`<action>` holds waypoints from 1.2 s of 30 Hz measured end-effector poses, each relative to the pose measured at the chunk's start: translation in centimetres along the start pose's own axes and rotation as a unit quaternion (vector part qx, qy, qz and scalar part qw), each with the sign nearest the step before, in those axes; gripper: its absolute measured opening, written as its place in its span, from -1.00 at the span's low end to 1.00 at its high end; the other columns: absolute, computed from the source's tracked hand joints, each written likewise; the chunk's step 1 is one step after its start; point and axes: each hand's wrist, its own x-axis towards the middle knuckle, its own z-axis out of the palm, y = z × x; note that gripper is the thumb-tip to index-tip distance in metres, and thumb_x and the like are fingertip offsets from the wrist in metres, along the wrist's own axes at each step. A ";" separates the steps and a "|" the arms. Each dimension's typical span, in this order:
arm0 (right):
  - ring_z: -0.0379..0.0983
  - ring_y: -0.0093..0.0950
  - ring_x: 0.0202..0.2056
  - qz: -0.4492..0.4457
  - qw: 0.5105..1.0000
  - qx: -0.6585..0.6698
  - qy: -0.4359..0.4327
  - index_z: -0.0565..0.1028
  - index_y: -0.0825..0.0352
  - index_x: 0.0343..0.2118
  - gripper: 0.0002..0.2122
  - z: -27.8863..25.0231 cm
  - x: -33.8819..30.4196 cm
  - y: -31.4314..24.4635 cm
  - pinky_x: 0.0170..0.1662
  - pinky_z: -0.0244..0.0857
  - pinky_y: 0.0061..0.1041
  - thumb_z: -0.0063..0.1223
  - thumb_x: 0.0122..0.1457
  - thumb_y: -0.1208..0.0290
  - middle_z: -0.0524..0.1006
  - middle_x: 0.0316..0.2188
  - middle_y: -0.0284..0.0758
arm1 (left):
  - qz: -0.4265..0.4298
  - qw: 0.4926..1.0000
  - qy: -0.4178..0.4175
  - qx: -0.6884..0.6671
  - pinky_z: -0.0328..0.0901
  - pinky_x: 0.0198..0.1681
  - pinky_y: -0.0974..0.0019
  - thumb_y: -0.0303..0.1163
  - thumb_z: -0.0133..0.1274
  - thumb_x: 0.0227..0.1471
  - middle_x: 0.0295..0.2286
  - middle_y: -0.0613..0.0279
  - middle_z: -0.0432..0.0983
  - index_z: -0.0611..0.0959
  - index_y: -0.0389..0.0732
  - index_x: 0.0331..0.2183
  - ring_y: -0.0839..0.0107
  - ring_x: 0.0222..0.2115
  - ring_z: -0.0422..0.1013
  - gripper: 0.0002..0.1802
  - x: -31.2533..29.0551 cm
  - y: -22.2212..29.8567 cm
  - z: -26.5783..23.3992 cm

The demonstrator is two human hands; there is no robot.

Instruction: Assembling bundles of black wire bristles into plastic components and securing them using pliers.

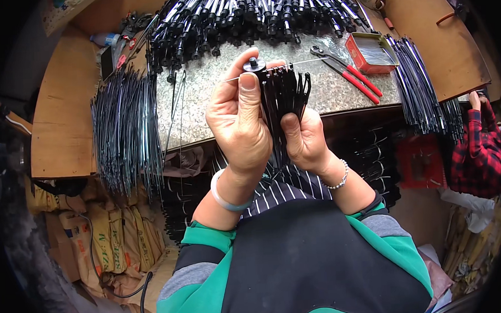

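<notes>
My left hand point(240, 120) is closed around a black round plastic umbrella part point(254, 65) with a small knob on top, thumb pressed against its side. A thin metal wire point(308, 61) runs by this part and across the rib ends, sticking out on both sides. In my right hand point(307, 138) a bundle of black umbrella ribs point(281, 96) stands upright, its looped ends at the top beside the round part. Whether the wire passes through each loop is too small to tell. Both hands are above the near edge of the speckled worktop point(204, 111).
Umbrella shafts point(250, 14) are piled at the back. More ribs hang over the edge at the left point(126, 128) and right point(420, 84). Red-handled pliers point(360, 83) lie by a red box point(369, 53) of thin wires. A person in a plaid sleeve point(476, 146) is far right.
</notes>
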 end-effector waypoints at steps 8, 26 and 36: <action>0.37 -0.56 -0.53 0.043 0.996 0.050 0.059 0.45 0.44 -0.28 -0.69 0.5 -0.2 1.0 -0.45 0.25 -0.54 -0.18 0.23 0.24 0.48 -0.57 -0.24 | 0.004 1.000 -0.022 0.020 0.34 -0.21 0.47 -0.27 -0.12 0.14 -0.24 -0.02 0.49 0.40 -0.41 -0.13 0.46 -0.30 0.44 -0.61 0.2 -0.8 0.2; 0.42 -0.50 -0.40 0.058 0.995 0.073 0.026 0.41 0.44 -0.17 -0.70 -0.4 -0.3 0.1 -0.29 0.28 -0.53 -0.07 0.19 0.27 0.51 -0.44 -0.19 | -0.063 0.992 -0.095 -0.059 0.24 0.04 0.17 -0.25 -0.22 0.16 -0.06 -0.16 0.31 0.36 -0.37 -0.09 0.06 -0.02 0.27 -0.60 0.5 -1.4 -0.9; 0.34 -0.62 -0.39 0.032 0.995 0.070 0.057 0.40 0.43 -0.19 -0.67 -0.1 -0.2 0.9 -0.31 0.25 -0.61 -0.19 0.24 0.21 0.47 -0.42 -0.38 | -0.106 0.987 -0.068 -0.095 0.24 0.03 0.20 -0.24 -0.24 0.17 -0.09 -0.10 0.34 0.35 -0.36 -0.07 0.10 -0.06 0.31 -0.59 0.6 -1.6 -0.6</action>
